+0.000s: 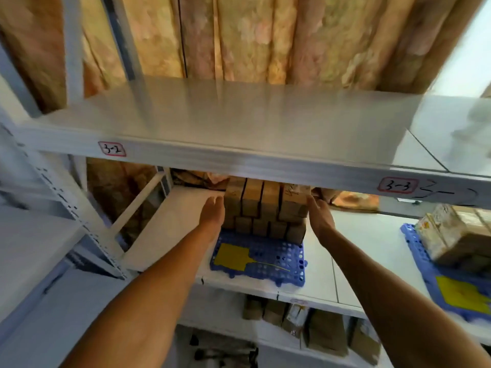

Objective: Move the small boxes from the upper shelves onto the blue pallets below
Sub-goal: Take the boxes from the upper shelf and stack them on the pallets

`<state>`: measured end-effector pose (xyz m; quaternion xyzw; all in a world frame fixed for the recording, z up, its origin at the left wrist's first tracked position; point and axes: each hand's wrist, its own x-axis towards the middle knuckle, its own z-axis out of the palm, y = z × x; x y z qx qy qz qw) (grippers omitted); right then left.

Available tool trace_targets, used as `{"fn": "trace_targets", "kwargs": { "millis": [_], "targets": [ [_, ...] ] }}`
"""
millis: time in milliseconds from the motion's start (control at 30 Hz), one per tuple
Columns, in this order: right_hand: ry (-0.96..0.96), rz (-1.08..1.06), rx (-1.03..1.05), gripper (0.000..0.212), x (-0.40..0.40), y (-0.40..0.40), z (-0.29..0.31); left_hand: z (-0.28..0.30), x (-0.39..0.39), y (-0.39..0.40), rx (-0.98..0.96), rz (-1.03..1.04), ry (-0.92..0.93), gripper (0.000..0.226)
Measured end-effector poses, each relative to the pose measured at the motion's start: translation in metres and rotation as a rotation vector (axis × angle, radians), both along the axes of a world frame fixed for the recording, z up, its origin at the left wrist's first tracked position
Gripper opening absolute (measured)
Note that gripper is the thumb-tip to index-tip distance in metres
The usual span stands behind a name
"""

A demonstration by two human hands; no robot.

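Observation:
A stack of small brown cardboard boxes [265, 208] stands in two layers on a blue plastic pallet [265, 258] with a yellow tag, on the middle shelf. My left hand [212, 216] lies with straight fingers against the stack's left side. My right hand [320, 217] presses flat against its right side. The upper shelf [225, 123], labelled 3-2 and 3-3, shows a bare grey top. The back of the stack is hidden under that shelf's front beam.
A second blue pallet [430, 274] at the right carries larger brown boxes [457, 235]. More brown boxes [318, 328] stand on the shelf below. White shelf uprights [79, 227] rise at the left. A patterned curtain [239, 35] hangs behind.

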<state>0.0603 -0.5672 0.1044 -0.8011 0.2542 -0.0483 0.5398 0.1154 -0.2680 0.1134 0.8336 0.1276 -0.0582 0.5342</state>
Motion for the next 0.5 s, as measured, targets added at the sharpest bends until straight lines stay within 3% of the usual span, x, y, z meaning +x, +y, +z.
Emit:
{"fn": "trace_targets", "kwargs": {
  "millis": [133, 233, 333, 467, 500],
  "targets": [
    [-0.064, -0.014, 0.021, 0.033, 0.01, 0.013, 0.012, 0.001, 0.028, -0.007, -0.012, -0.041, 0.025, 0.054],
    [-0.077, -0.045, 0.045, 0.022, 0.014, 0.02, 0.012, -0.011, 0.038, -0.011, -0.041, -0.128, 0.039, 0.05],
    [-0.105, -0.075, 0.068, 0.023, 0.016, 0.026, 0.013, -0.014, 0.039, -0.01, -0.072, -0.137, 0.02, 0.047],
    [-0.08, -0.26, 0.225, 0.073, 0.014, 0.014, 0.007, -0.017, 0.05, -0.001, -0.122, -0.105, 0.014, 0.057],
    [-0.054, -0.306, 0.267, 0.077, 0.015, 0.008, 0.0, -0.018, 0.052, 0.0, -0.156, -0.083, 0.028, 0.06]
  ]
}}
